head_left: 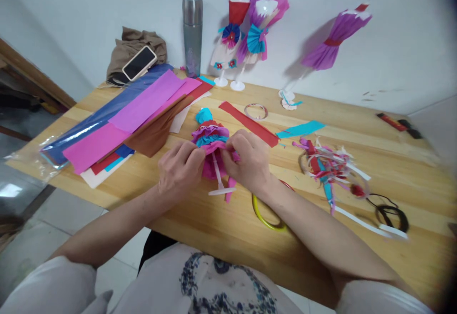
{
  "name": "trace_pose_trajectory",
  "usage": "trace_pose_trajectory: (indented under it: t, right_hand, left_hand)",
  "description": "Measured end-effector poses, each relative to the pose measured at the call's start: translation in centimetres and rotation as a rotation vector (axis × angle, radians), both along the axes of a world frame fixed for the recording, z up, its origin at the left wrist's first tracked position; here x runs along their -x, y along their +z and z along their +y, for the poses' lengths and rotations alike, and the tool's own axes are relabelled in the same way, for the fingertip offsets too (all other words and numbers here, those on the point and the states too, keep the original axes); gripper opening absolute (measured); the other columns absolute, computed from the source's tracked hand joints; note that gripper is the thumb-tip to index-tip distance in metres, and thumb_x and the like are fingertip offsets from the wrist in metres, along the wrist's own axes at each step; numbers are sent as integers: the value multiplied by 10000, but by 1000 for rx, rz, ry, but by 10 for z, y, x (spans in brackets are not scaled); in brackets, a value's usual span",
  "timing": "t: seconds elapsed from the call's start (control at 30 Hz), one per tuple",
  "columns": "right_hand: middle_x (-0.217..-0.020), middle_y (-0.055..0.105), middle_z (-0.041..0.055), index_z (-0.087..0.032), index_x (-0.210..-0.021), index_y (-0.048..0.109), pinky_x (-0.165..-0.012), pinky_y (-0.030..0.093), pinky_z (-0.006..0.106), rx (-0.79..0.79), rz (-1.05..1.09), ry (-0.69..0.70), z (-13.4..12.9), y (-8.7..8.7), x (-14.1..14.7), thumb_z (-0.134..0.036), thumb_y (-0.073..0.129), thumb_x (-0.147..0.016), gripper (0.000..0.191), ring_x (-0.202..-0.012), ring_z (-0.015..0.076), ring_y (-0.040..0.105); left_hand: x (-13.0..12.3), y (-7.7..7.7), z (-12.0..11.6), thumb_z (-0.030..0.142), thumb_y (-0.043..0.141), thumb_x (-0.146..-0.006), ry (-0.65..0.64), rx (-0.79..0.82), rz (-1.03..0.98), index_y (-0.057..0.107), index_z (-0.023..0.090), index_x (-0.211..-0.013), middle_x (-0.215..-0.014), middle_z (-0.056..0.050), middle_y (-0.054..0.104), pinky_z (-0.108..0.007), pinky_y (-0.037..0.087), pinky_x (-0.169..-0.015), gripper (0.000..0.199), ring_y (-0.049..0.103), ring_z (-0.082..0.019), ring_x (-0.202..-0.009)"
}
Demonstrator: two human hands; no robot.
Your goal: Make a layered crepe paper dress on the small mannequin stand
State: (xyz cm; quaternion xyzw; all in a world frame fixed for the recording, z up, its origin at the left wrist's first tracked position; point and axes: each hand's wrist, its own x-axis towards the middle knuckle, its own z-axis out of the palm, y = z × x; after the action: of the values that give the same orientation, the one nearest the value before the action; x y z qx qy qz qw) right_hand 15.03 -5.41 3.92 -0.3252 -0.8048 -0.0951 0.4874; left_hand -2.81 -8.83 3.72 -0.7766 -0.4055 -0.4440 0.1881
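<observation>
A small dress form (210, 130) lies tilted on the table, its white stand and round base (222, 191) pointing toward me. Layers of turquoise, purple and pink crepe paper ruffle around it. My left hand (182, 165) is closed, its fingers pinching the pink crepe paper skirt (211, 167) at the left edge. On the opposite side, my right hand (248, 159) pinches the same pink paper between thumb and fingers. A loose pink end hangs down beside the base. The fingertips partly cover the paper's edge.
Crepe paper sheets (146, 99) are piled at left, near a phone (140, 63) and a bottle (193, 35). Dressed forms (332, 42) stand along the wall. Red (248, 123) and turquoise strips (302, 129), paper scraps (330, 166) and a yellow tape roll (266, 218) lie around my right arm.
</observation>
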Motion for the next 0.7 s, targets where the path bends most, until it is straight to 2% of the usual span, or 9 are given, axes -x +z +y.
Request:
trace_pose_trajectory:
  t: [0.13,0.37,0.57,0.7]
  right_hand:
    - [-701,567,19,-229,-740,473,-589,418,295,45,9,79,-1,-1,-1,-83,499,-869,196,-677,171,537]
    - [-875,668,42,-229,-808,556,-682,528,316,92,74,233,-8,4,-11,-15,506,-810,220,-805,172,630]
    - [-851,677,38,-227,-828,566,-686,535,327,199,168,202,-25,16,-22,-32,521,-844,201,-789,172,654]
    - [-788,651,27,-210,-892,591,-646,523,293,380,17,301,-43,16,-34,-122,568,-891,91,-734,160,634]
  left_hand:
    - [0,2,2,53,572,-898,-39,8,-1,553,205,-733,-676,1,586,-270,436,-603,225,560,-146,-646]
    - [4,10,-1,29,600,-876,-262,1,52,611,203,-891,-784,-7,661,-246,502,-644,175,579,-127,-686]
    - [16,21,-7,97,625,-880,-437,-146,164,648,206,-864,-750,-17,683,-254,536,-611,112,619,-143,-692]
    - [29,29,-16,92,636,-870,-426,-69,188,658,206,-872,-727,-24,698,-261,534,-574,117,621,-147,-651]
